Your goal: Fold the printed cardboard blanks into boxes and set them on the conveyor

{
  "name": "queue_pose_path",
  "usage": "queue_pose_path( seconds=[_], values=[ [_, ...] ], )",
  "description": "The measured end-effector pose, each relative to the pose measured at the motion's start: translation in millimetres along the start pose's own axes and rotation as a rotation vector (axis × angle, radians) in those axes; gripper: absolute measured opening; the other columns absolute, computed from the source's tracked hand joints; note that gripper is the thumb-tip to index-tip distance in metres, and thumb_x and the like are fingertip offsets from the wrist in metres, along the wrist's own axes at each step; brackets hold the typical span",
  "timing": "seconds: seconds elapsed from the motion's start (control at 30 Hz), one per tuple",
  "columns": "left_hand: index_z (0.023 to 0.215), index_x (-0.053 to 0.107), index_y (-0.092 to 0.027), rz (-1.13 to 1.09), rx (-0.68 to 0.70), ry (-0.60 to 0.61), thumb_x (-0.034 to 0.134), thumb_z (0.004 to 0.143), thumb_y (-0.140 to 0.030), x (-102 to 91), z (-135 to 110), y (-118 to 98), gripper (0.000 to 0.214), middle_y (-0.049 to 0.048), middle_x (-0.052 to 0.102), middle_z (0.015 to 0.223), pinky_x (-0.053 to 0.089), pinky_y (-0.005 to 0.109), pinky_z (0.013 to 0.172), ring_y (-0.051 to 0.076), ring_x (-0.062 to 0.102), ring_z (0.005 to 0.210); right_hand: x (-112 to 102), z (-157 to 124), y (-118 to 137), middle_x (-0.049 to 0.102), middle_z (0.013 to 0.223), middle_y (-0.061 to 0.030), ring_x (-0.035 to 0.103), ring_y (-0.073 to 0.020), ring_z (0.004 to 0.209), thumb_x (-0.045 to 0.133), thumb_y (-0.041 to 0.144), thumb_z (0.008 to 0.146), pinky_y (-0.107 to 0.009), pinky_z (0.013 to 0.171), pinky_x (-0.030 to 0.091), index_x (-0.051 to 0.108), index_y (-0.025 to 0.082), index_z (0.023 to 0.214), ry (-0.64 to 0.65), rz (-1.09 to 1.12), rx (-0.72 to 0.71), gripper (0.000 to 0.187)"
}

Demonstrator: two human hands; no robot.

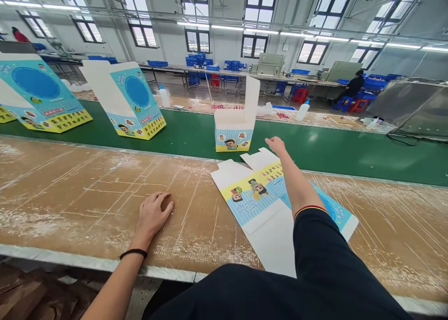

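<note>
My left hand [154, 212] rests on the brown tabletop, fingers loosely bent and thumb apart, holding nothing. Stretched out over the green conveyor belt, my right hand [276, 145] has its fingers curled together with nothing visible in them. Just left of it, a small folded box [233, 131] stands upright on the belt with a tall white flap raised; a gap separates it from the hand. Beneath my right arm lies a flat printed carton [252, 198], blue and yellow with cartoon faces, partly hidden by the arm and sleeve.
Further left on the belt [189, 140] stand more cartons, including one with a blue oval [138, 98] and a larger one [42, 91]. Glue bottles [303, 110] sit on the far ledge. A metal-sided machine [413, 107] is at right; a person [353, 86] sits behind.
</note>
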State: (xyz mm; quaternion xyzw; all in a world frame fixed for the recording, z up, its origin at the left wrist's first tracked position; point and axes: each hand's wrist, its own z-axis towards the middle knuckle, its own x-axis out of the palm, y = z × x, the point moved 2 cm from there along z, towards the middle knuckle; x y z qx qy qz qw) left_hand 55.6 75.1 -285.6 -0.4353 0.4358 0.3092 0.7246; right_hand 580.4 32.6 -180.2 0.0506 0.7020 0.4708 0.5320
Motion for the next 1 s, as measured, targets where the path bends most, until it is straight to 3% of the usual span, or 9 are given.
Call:
queue_pose_path(
  seconds=[0.1, 0.2, 0.27, 0.33, 0.37, 0.47, 0.63, 0.83, 1.0],
  values=[
    [0.108, 0.076, -0.021, -0.010, -0.019, -0.037, 0.051, 0.088, -0.042, -6.7, 2.0, -9.7, 0.038, 0.0175, 0.072, 0.124, 0.051, 0.055, 0.108, 0.038, 0.065, 0.122, -22.8, -19.3, -50.9, 0.071, 0.118, -0.0280, 0.066, -0.0427, 0.124, 0.077, 0.061, 0.086, -0.056, 0.105, 0.051, 0.073, 0.012, 0.101, 0.051, -0.234, 0.181, 0.052],
    [0.101, 0.075, -0.022, -0.205, -0.018, 0.002, 0.056, 0.084, -0.042, -5.9, -2.7, -48.3, 0.033, 0.0142, 0.074, 0.111, 0.054, 0.052, 0.102, 0.035, 0.068, 0.110, -33.0, -31.9, -81.5, 0.071, 0.122, -0.0280, 0.065, -0.0437, 0.126, 0.080, 0.063, 0.085, -0.057, 0.107, 0.049, 0.075, 0.013, 0.104, 0.086, -0.382, 0.278, 0.054],
    [0.103, 0.074, -0.021, -0.507, -0.048, 0.218, 0.059, 0.082, -0.041, 4.6, -11.8, -91.1, 0.033, 0.0095, 0.074, 0.098, 0.059, 0.047, 0.091, 0.028, 0.070, 0.091, -33.1, -34.7, -89.7, 0.068, 0.131, -0.0271, 0.062, -0.0414, 0.131, 0.079, 0.066, 0.084, -0.054, 0.110, 0.048, 0.073, 0.013, 0.115, 0.080, -0.439, 0.284, 0.061],
    [0.108, 0.072, -0.019, -0.821, -0.195, 0.574, 0.067, 0.077, -0.040, 21.0, -25.7, -138.2, 0.038, 0.0068, 0.072, 0.090, 0.061, 0.041, 0.076, 0.023, 0.069, 0.077, -30.8, -34.3, -92.5, 0.063, 0.139, -0.0283, 0.058, -0.0408, 0.137, 0.077, 0.073, 0.082, -0.051, 0.112, 0.046, 0.070, 0.012, 0.127, 0.058, -0.479, 0.275, 0.076],
    [0.111, 0.071, -0.018, -0.973, -0.246, 0.709, 0.072, 0.076, -0.038, 28.1, -32.5, -160.4, 0.040, 0.0063, 0.071, 0.090, 0.061, 0.038, 0.076, 0.021, 0.070, 0.079, -29.6, -33.6, -93.2, 0.060, 0.142, -0.0291, 0.056, -0.0411, 0.139, 0.075, 0.077, 0.081, -0.051, 0.113, 0.046, 0.067, 0.012, 0.132, 0.046, -0.495, 0.272, 0.083],
    [0.098, 0.070, -0.018, -1.227, -0.337, 0.817, 0.083, 0.068, -0.029, 43.0, -43.7, -204.2, 0.035, 0.0045, 0.069, 0.092, 0.059, 0.028, 0.079, 0.017, 0.069, 0.088, -28.5, -31.2, -95.9, 0.057, 0.144, -0.0309, 0.053, -0.0422, 0.140, 0.073, 0.083, 0.078, -0.053, 0.114, 0.045, 0.063, 0.013, 0.139, 0.012, -0.535, 0.278, 0.093],
    [0.096, 0.069, -0.017, -1.332, -0.478, 0.672, 0.082, 0.067, -0.021, 51.6, -40.7, -209.9, 0.032, 0.0046, 0.065, 0.096, 0.058, 0.027, 0.077, 0.014, 0.065, 0.084, -35.0, -27.0, -103.8, 0.055, 0.146, -0.0326, 0.053, -0.0439, 0.140, 0.070, 0.083, 0.080, -0.057, 0.112, 0.045, 0.061, 0.014, 0.142, -0.018, -0.570, 0.305, 0.093],
    [0.083, 0.068, -0.016, -1.430, -0.586, 0.750, 0.084, 0.070, -0.020, 49.1, -34.0, -214.6, 0.021, 0.0079, 0.070, 0.096, 0.058, 0.031, 0.078, 0.016, 0.064, 0.083, -41.1, -23.4, -109.1, 0.055, 0.148, -0.0321, 0.051, -0.0441, 0.143, 0.061, 0.077, 0.090, -0.058, 0.113, 0.045, 0.060, 0.016, 0.146, -0.028, -0.582, 0.332, 0.083],
    [0.088, 0.069, -0.013, -1.457, -0.649, 0.713, 0.069, 0.078, -0.010, 51.7, -34.1, -222.5, 0.011, 0.0075, 0.068, 0.085, 0.057, 0.031, 0.072, 0.015, 0.063, 0.076, -46.1, -24.7, -111.4, 0.058, 0.144, -0.0333, 0.054, -0.0447, 0.140, 0.060, 0.074, 0.092, -0.058, 0.111, 0.047, 0.060, 0.013, 0.147, -0.024, -0.597, 0.335, 0.081]
  ],
)
